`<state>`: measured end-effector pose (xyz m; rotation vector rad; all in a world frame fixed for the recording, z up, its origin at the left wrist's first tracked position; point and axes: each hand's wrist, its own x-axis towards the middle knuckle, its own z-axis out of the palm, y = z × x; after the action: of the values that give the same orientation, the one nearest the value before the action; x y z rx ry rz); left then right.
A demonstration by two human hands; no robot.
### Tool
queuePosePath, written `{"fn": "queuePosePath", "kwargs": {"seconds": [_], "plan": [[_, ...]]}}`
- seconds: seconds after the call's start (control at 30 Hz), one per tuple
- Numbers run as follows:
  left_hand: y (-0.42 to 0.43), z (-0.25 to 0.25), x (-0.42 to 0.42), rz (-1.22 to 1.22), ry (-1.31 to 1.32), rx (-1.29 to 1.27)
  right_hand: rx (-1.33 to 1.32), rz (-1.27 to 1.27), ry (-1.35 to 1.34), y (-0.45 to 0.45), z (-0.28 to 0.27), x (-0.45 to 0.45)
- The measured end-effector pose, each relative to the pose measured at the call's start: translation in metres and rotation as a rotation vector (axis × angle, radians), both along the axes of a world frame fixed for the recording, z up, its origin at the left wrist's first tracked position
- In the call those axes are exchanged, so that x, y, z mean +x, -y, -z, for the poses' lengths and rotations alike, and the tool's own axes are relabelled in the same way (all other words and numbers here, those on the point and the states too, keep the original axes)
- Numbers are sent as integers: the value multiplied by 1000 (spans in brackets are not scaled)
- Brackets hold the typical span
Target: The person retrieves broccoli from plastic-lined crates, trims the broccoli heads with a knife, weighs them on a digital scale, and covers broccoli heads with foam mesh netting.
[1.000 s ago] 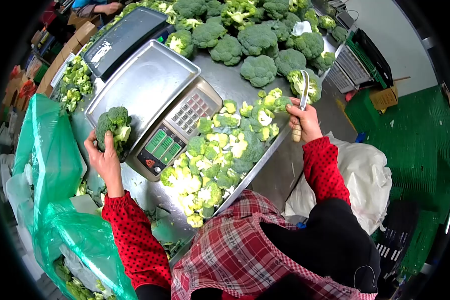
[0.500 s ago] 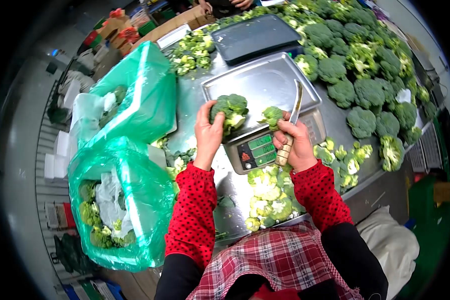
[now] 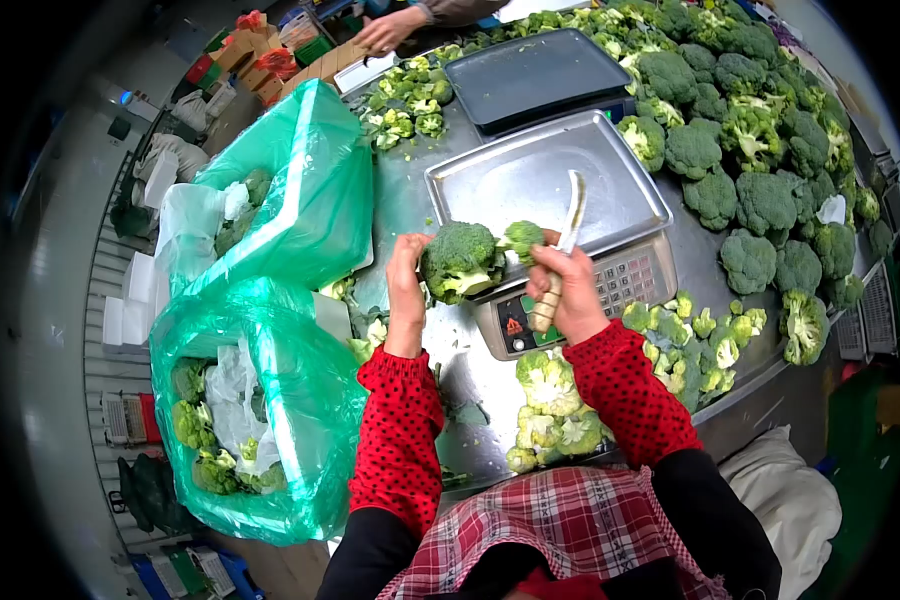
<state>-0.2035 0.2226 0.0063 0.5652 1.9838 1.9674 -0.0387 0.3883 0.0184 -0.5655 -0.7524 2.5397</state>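
My left hand (image 3: 407, 290) is closed round the side of a broccoli head (image 3: 460, 260), its pale cut stem side facing me. In my right hand (image 3: 574, 288) is a curved knife (image 3: 573, 212) with a wrapped, pale handle, its blade pointing up and away. The same hand pinches a small broccoli floret (image 3: 522, 238) close to the head's right side; whether the two touch I cannot tell. Both hands are above the near edge of a digital scale with a metal pan (image 3: 540, 180). My right hand partly hides the scale's display.
Green-lined crates (image 3: 300, 200) (image 3: 310, 420) holding broccoli stand at the left. A large broccoli pile (image 3: 760, 190) covers the right and back. Loose florets (image 3: 560, 405) lie near my apron. Behind is a second scale with a dark tray (image 3: 535, 75). Another person's hand (image 3: 390, 30) reaches in at the top.
My hands have come closer together, bringing the broccoli head and the floret nearly side by side. The other person's hand has moved further into view. The whole view has shifted slightly.
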Motion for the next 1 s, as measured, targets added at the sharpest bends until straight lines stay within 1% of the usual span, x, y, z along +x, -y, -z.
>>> {"fn": "queuePosePath", "kwargs": {"seconds": [0.03,0.1,0.13,0.17,0.23,0.27,0.3,0.33,0.37,0.4,0.5,0.53,0.57,0.63,0.67,0.7,0.77,0.8,0.83,0.9,0.93,0.97,1.0], "plan": [[-3,-10,7,4,6,-10,-33,-5,-7,9,-1,-4],[-17,-48,31,-101,-348,-788,-108,-69,-74,16,-3,-9],[-21,-53,36,-97,-304,-799,-128,-71,-76,20,-3,-13],[-21,-50,32,-91,-307,-807,-147,-73,-82,22,-4,-17],[-18,-41,21,11,-118,-210,-181,-63,-138,18,-10,-18],[-16,-40,19,104,106,-7,-232,-70,-222,12,-9,-17],[-18,-34,19,102,106,-6,-283,-77,-301,7,-8,-16],[-22,-23,20,132,241,222,-336,-51,-354,3,-12,-14],[-27,-15,22,161,376,449,-342,-14,-323,-3,-10,-14],[-30,-7,22,140,368,420,-363,-6,-311,-7,-2,-15],[-36,-11,30,111,414,408,-396,-15,-235,-7,15,-12],[-36,-17,31,131,322,330,-396,-11,-192,-4,7,-8],[-33,-15,25,132,324,325,-400,-9,-192,-3,10,-5],[-32,-16,12,177,-180,-36,-399,1,-250,-5,20,-4],[-31,-21,11,147,-298,-10,-383,-24,-262,-6,24,-3],[-31,-25,13,143,-303,-10,-382,-29,-267,-6,26,-3],[-35,-39,25,100,-147,-102,-350,-28,-254,-3,20,-1],[-39,-38,29,47,-261,-194,-283,-34,-218,-1,11,3],[-40,-37,32,8,-376,-284,-214,-35,-236,2,7,5],[-42,-38,41,-10,-471,-346,-101,15,-158,15,-5,9],[-44,-40,45,-13,-467,-342,-65,31,-134,20,-15,9],[-46,-41,49,-23,-580,-323,-34,55,-130,21,-12,6],[-46,-41,53,-34,-692,-306,61,95,-96,20,-7,4]]}}
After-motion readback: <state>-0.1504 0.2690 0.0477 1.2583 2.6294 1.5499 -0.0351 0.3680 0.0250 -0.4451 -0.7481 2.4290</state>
